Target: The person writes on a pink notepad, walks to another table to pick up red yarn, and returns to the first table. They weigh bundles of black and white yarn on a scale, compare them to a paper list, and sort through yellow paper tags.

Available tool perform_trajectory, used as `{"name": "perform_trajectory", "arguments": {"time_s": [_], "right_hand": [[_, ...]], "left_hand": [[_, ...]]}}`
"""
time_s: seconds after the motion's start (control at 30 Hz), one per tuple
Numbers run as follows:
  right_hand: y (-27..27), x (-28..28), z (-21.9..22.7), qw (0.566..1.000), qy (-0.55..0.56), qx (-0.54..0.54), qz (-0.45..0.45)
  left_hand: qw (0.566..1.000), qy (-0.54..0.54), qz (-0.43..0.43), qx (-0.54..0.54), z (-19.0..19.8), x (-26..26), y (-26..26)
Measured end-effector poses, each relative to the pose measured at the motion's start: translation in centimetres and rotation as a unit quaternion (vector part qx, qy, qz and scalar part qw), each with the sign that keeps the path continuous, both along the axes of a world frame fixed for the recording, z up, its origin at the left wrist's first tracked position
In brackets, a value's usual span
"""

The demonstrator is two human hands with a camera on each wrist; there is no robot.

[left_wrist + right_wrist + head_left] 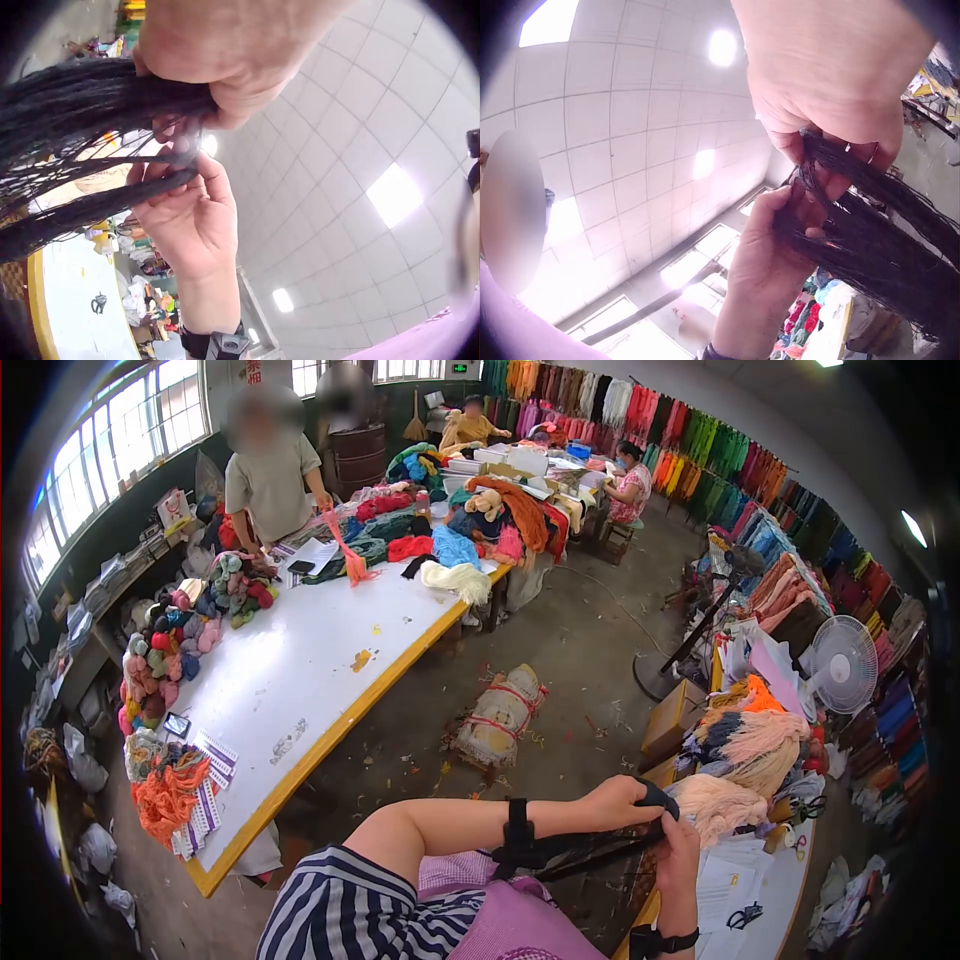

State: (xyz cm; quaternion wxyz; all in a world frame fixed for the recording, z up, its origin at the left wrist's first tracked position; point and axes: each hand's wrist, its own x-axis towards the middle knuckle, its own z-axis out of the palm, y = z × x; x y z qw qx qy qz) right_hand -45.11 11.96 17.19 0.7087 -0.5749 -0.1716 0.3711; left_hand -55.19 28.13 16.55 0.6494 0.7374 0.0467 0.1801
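Observation:
A skein of black yarn (67, 105) is stretched between both hands, its loose strands hanging away to one side. In the head view my left hand (618, 803) grips a thick bundle of the black strands near one end. My right hand (680, 850) is close beside it, its thumb and fingers pinching a thinner part of the same skein (885, 247). The fingertips of the two hands almost meet in the right wrist view. Strands partly cover the left fingers (810, 214).
To the right, a side table (735, 900) bears papers, a pale peach yarn bundle (715, 805) and a white fan (843, 665). A long white table (300, 700) holds heaped yarn. A bound bundle (500, 720) lies on the floor. Several people are farther back.

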Motion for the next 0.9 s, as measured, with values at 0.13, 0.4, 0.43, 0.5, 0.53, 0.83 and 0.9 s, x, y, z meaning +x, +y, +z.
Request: {"name": "perform_trajectory", "arguments": {"time_s": [0.13, 0.4, 0.43, 0.5, 0.53, 0.83, 0.9], "right_hand": [[-0.2, 0.3, -0.8, 0.999, -0.027, -0.021, 0.012], [-0.2, 0.3, -1.3, 1.000, -0.008, -0.003, -0.028], [-0.1, 0.2, -1.2, 0.999, 0.005, 0.019, -0.035], [0.0, 0.3, -0.9, 0.999, 0.018, 0.027, -0.016], [0.1, 0.3, -0.8, 0.999, 0.031, 0.031, 0.003], [-0.3, 1.2, -2.1, 0.998, -0.026, -0.047, 0.016], [0.0, 0.6, -1.2, 0.994, 0.090, 0.044, -0.033]], "left_hand": [[0.986, 0.017, 0.027, 0.166, -0.7, 0.1, 0.1], [0.999, -0.032, 0.006, -0.013, -2.3, 1.4, 0.2], [0.999, -0.033, 0.004, -0.011, -3.0, 1.7, 0.1], [0.993, -0.001, -0.018, -0.113, -4.1, 2.6, 0.1], [0.994, -0.003, -0.019, -0.110, -3.7, 2.4, 0.3], [0.996, 0.071, -0.035, -0.034, -3.5, 1.6, 1.0], [0.916, 0.048, -0.110, -0.382, -4.0, 2.0, 1.4]]}}
